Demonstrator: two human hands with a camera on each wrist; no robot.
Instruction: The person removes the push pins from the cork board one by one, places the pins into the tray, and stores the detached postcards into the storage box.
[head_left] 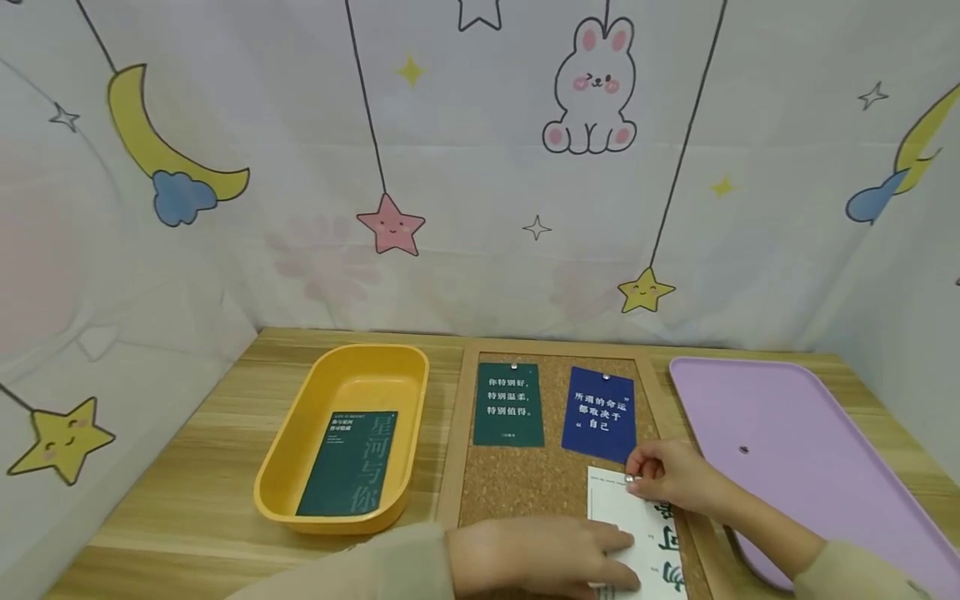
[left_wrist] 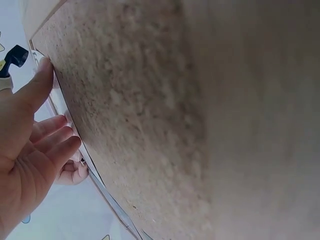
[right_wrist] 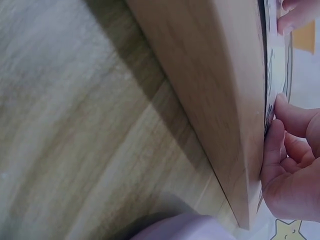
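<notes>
A white card [head_left: 626, 521] with large dark characters lies on the right part of the cork board [head_left: 510, 483]. My left hand [head_left: 536, 552] rests on this card with its fingers extended. At the card's top edge, the thumb and forefinger of my right hand [head_left: 678, 477] pinch a small silver pushpin [head_left: 629, 478]. Whether its point is in the cork is hidden. Above, a green card [head_left: 508, 404] and a slightly tilted blue card [head_left: 598, 414] each have a silver pin at the top. The left wrist view shows my left thumb and fingers [left_wrist: 62, 150] along the card's edge.
To the left stands a yellow tray [head_left: 270, 467] holding a dark green card [head_left: 348, 467]. A lilac tray [head_left: 810, 467] at the right holds one loose silver pin [head_left: 744, 450]. The board's wooden frame [right_wrist: 200, 65] stands above the table. A patterned curtain [head_left: 480, 283] hangs behind.
</notes>
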